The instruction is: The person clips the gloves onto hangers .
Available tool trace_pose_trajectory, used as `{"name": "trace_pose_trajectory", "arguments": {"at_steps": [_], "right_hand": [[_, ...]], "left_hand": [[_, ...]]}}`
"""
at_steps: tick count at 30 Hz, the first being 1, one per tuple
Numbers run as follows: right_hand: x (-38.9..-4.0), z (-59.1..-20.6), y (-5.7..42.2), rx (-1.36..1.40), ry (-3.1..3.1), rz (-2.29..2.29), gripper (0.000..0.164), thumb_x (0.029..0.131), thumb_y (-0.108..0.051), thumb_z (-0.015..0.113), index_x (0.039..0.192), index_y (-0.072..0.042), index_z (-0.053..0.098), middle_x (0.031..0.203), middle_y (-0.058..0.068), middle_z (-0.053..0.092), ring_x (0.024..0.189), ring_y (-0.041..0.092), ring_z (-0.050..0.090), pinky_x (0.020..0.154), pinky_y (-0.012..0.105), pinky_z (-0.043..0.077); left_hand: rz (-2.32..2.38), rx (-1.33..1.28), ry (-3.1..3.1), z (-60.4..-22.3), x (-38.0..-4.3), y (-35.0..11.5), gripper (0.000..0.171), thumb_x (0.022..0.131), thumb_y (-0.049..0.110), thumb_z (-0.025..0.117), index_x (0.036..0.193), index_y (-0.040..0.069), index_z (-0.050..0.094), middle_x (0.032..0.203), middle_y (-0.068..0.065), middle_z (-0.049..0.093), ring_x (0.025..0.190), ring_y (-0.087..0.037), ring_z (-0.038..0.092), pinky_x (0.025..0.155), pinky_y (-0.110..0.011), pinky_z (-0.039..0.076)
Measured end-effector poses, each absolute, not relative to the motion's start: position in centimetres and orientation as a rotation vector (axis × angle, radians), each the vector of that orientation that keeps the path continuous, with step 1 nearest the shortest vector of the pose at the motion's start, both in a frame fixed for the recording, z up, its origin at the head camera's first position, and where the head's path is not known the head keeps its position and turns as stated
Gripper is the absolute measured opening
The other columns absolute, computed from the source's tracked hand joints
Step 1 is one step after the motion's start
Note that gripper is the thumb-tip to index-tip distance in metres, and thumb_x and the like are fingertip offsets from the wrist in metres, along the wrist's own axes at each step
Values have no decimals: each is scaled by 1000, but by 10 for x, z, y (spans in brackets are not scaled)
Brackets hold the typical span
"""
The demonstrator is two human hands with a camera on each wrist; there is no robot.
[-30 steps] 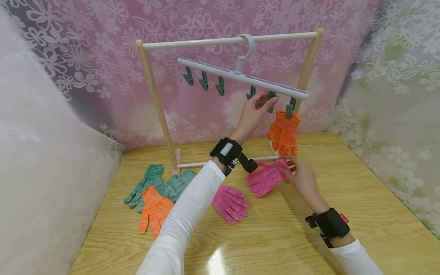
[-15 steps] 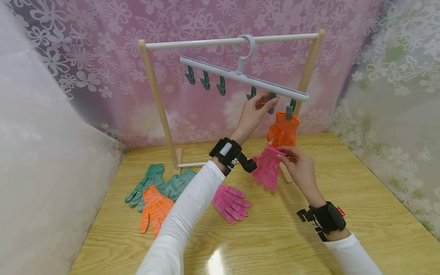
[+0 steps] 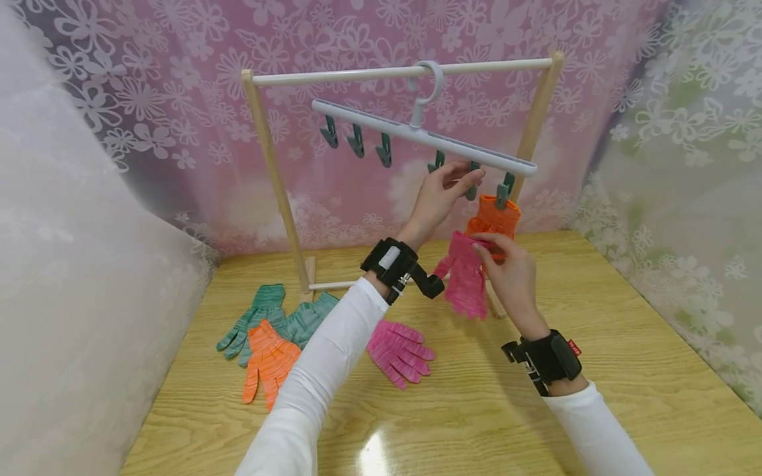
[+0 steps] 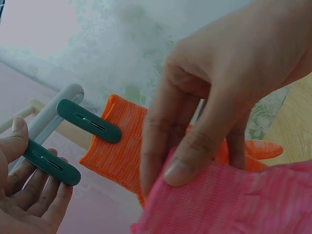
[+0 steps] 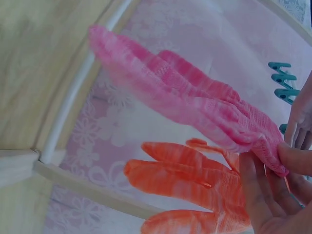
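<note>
My left hand pinches a dark green clip under the pale grey hanger, second from its right end. My right hand pinches the cuff of a pink knitted glove, whose fingers hang down. This glove is just below the clip and apart from it. An orange glove hangs by its cuff from the end clip, behind my right hand. In the right wrist view the pink glove stretches out beside the orange one.
A wooden rack with a white rod carries the tilted hanger. Several other clips hang along it. On the table lie another pink glove, an orange glove and two green gloves, partly overlapping.
My right hand has raised the pink glove from near the table to just under the hanger, and the glove now hangs fingers down. My left hand has stayed at the clip.
</note>
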State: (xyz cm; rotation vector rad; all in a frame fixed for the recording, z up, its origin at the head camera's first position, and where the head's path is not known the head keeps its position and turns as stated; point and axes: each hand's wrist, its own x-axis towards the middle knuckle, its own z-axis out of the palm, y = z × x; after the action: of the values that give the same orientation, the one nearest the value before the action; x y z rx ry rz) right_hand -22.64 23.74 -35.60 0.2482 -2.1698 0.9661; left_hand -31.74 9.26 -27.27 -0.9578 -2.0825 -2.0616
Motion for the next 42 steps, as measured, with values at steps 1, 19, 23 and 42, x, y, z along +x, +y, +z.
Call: {"name": "trace_pose_trajectory", "arguments": {"at_steps": [1, 19, 23, 42], "right_hand": [[-228, -354, 237, 239, -2162, 961, 20, 94, -9, 73, 113, -1, 75, 98, 20, 75, 80, 36, 72, 64, 3, 40], [-244, -334, 230, 206, -1987, 992, 20, 93, -10, 75, 112, -3, 76, 101, 17, 75, 82, 32, 71, 74, 5, 43], [-247, -331, 230, 216, -1959, 989, 20, 94, -10, 74, 112, -3, 75, 101, 16, 76, 81, 31, 70, 74, 6, 44], [-249, -317, 221, 203, -1884, 866, 15, 94, -6, 72, 107, 3, 71, 99, 17, 76, 82, 34, 72, 76, 39, 57]], "left_hand": [[-2066, -957, -2085, -273, -317, 93, 37, 102, 22, 65, 134, 5, 61, 122, -10, 71, 112, -12, 64, 98, -20, 49], [-2119, -878, -2067, -268, -313, 98, 28, 102, 23, 64, 123, 5, 64, 120, -11, 70, 108, -11, 66, 93, -17, 51], [-2137, -874, -2055, -267, -313, 98, 27, 102, 24, 63, 122, 6, 66, 119, -9, 71, 107, -11, 65, 93, -17, 51], [-2099, -895, -2007, -264, -314, 100, 24, 101, 27, 64, 114, 7, 69, 112, -7, 73, 105, -1, 62, 97, -15, 47]]}}
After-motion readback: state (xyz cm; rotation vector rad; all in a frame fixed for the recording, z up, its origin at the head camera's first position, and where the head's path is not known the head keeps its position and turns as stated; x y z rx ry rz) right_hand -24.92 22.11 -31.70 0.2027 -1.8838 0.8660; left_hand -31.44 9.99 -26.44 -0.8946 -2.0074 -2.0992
